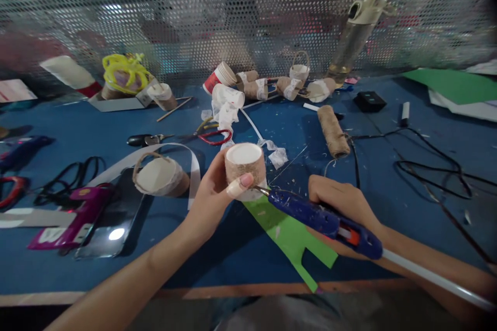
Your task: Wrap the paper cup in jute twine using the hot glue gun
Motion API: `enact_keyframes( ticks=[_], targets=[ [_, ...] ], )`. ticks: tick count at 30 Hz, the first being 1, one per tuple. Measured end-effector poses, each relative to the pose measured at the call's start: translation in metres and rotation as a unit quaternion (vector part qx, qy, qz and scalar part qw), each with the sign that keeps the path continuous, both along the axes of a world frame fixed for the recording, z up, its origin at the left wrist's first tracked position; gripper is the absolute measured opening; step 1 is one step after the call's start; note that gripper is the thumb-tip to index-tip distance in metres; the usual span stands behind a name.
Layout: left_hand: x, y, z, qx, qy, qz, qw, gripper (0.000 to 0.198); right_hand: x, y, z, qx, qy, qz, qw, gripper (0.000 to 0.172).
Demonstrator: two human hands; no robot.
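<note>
Perforated metal [178, 26] rises behind the blue desk [233, 256] and its green sheet [283, 230]. The right hand [345, 199] wraps a blue glue gun [303, 211]; the left hand [207, 191] pinches a twine-wrapped cup [243, 167] over the sheet. Best hold steady, thumb [236, 186] well clear of the nozzle [263, 190].

Held cup [248, 166]: matt twine wrap [232, 171], rough, fibrous. Held glue gun [305, 209]: blue plastic; nozzle [262, 190], metal. Phone [128, 209]: glossy, smooth. Twine spool [332, 132]: coarse, matt. Back screen [186, 26]: perforated metal.
</note>
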State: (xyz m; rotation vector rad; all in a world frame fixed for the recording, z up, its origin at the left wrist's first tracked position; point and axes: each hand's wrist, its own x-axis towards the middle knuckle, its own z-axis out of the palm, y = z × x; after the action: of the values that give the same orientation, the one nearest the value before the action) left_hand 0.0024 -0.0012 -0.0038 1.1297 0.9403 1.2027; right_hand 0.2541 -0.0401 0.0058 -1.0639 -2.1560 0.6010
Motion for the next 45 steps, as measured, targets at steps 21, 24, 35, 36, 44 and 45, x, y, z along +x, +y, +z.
enact_keyframes(
  ticks=[21,24,35,36,44,45],
  targets=[
    [-0.0026,0.0037,-0.0024,-0.022,-0.038,-0.015,0.999,0.05,0.0015,0.0013,-0.0002,-0.004,0.031,-0.023,0.999,0.033],
    [-0.0019,0.0041,-0.002,-0.017,-0.052,-0.013,0.998,0.044,0.0007,0.0007,0.0006,-0.012,0.033,-0.026,0.999,0.033],
    [0.0012,0.0017,0.0054,-0.078,-0.086,-0.025,0.993,0.047,-0.0038,-0.0007,0.0054,-0.04,0.049,-0.049,0.997,0.028],
    [0.0013,0.0016,0.0059,-0.083,-0.089,-0.027,0.992,0.048,-0.004,-0.0008,0.0053,-0.038,0.051,-0.049,0.997,0.027],
    [0.0001,0.0007,0.0035,-0.098,-0.103,-0.03,0.989,0.051,-0.0054,-0.0016,0.0059,-0.044,0.065,-0.054,0.995,0.028],
    [0.0002,0.0006,0.0031,-0.102,-0.108,-0.028,0.988,0.049,-0.0055,-0.0015,0.006,-0.046,0.069,-0.054,0.995,0.029]
  ],
)
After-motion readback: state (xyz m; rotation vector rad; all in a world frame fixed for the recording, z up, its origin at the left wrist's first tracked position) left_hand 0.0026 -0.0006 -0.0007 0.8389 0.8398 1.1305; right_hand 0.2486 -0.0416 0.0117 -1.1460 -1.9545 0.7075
